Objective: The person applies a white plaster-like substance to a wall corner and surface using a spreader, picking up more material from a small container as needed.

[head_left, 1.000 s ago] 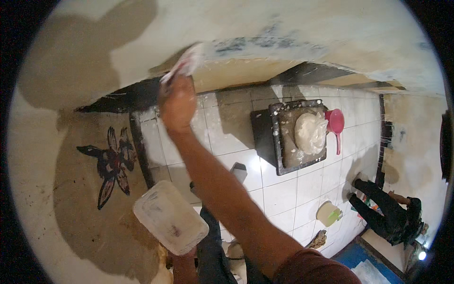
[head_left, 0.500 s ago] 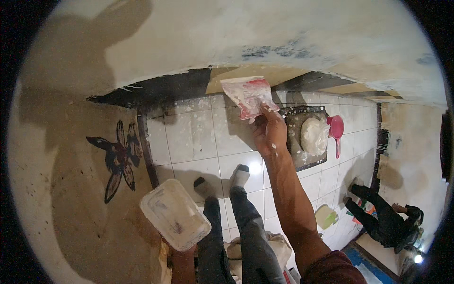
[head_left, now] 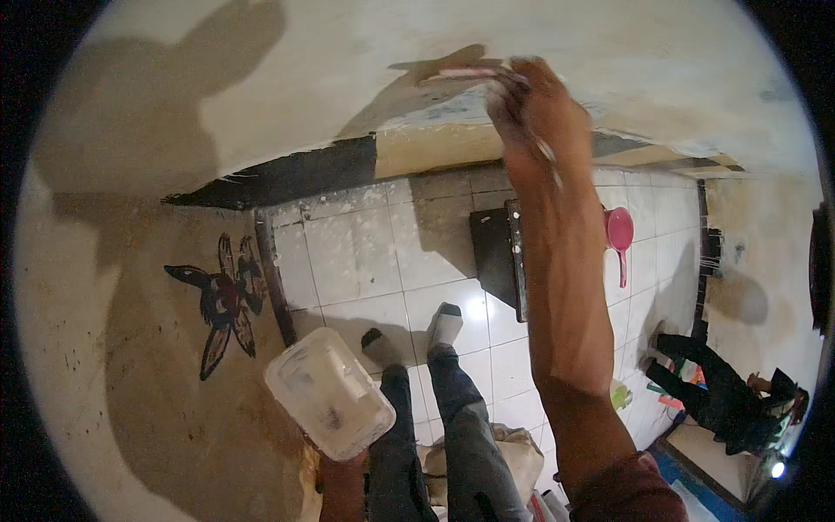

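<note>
My right hand is raised high against the pale wall, its fingers closed on a pinkish, white-smeared scraper, seen edge-on and blurred by motion. Below it a yellow and black band runs along the wall's foot. My left hand, mostly hidden, holds a translucent plastic container smeared white inside, at the lower left. My right forearm covers most of a dark tray or box on the tiled floor.
A pink dipper lies beside the tray; a green object is farther down. At the right a co-worker in dark clothes is by the side wall. My feet stand on white tiles near a left wall with a dark painted figure.
My right hand came down from the upper-left wall to over the tray, then rose to the wall farther right, scraper still held. My left hand with the container shifted slightly right.
</note>
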A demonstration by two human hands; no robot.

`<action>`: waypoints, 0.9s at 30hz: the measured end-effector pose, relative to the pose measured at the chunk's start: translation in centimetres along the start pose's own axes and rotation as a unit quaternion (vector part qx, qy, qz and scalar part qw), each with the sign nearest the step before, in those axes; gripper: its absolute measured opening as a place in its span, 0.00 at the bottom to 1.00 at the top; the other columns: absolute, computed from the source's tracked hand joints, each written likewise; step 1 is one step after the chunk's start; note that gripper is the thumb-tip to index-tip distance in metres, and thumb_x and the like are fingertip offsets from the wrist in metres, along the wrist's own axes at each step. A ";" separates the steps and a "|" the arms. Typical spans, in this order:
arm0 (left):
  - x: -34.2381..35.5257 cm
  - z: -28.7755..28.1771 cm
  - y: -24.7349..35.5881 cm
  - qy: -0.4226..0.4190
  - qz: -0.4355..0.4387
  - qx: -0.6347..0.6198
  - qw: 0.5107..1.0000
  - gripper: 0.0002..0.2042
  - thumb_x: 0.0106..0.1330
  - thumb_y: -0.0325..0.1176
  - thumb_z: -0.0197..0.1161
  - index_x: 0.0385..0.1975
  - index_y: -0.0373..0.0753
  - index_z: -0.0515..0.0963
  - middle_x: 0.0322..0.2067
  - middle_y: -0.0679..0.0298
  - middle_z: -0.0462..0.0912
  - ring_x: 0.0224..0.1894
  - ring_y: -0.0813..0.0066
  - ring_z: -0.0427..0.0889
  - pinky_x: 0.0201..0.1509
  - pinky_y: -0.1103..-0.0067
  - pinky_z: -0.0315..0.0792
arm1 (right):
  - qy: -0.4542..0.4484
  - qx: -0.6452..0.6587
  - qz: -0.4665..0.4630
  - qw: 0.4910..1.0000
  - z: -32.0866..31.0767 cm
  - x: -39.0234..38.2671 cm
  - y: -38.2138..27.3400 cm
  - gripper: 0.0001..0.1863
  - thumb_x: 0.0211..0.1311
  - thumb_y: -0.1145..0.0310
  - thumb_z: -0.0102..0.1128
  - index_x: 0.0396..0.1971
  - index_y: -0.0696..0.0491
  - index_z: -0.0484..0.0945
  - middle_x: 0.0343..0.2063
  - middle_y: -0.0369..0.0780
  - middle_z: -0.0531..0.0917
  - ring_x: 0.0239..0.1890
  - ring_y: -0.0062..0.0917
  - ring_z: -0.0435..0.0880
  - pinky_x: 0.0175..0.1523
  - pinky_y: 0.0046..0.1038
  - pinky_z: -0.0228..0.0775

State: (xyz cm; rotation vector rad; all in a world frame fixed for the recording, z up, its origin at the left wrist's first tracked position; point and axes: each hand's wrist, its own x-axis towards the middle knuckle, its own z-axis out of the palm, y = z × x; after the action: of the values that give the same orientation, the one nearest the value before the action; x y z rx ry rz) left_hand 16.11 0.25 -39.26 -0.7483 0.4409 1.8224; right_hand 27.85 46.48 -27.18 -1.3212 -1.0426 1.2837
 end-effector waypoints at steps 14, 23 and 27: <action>0.1 -0.2 0.0 -0.005 0.018 -0.024 1.000 0.29 0.60 0.50 0.59 0.59 0.43 0.64 0.55 0.62 0.70 0.58 0.64 0.67 0.59 0.65 0.63 | -0.172 -0.529 -0.292 0.778 -6.7 -10.3 8.2 0.13 0.54 0.76 0.57 0.40 0.60 0.77 0.35 0.45 0.77 0.35 0.39 0.79 0.37 0.33 0.72; -0.1 -0.5 -1.2 -0.002 0.019 -0.024 1.000 0.29 0.61 0.50 0.58 0.58 0.42 0.65 0.55 0.63 0.71 0.58 0.65 0.68 0.59 0.66 0.64 | -0.366 -0.419 -0.636 0.534 0.1 -6.9 11.7 0.17 0.41 0.63 0.61 0.35 0.52 0.80 0.37 0.34 0.76 0.42 0.24 0.75 0.48 0.29 0.69; -0.5 -0.8 -2.1 0.004 0.017 -0.030 0.999 0.28 0.61 0.50 0.58 0.58 0.42 0.65 0.54 0.63 0.71 0.57 0.65 0.68 0.59 0.67 0.64 | -0.384 -0.474 -0.744 0.272 1.6 -4.7 12.3 0.13 0.38 0.59 0.55 0.25 0.48 0.79 0.34 0.32 0.73 0.45 0.21 0.72 0.50 0.24 0.64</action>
State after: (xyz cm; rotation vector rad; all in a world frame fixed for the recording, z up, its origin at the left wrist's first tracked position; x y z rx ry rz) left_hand 18.38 0.15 -39.46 -0.7935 0.4069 1.8723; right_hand 25.29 40.16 -38.55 0.4187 -2.8333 -0.6368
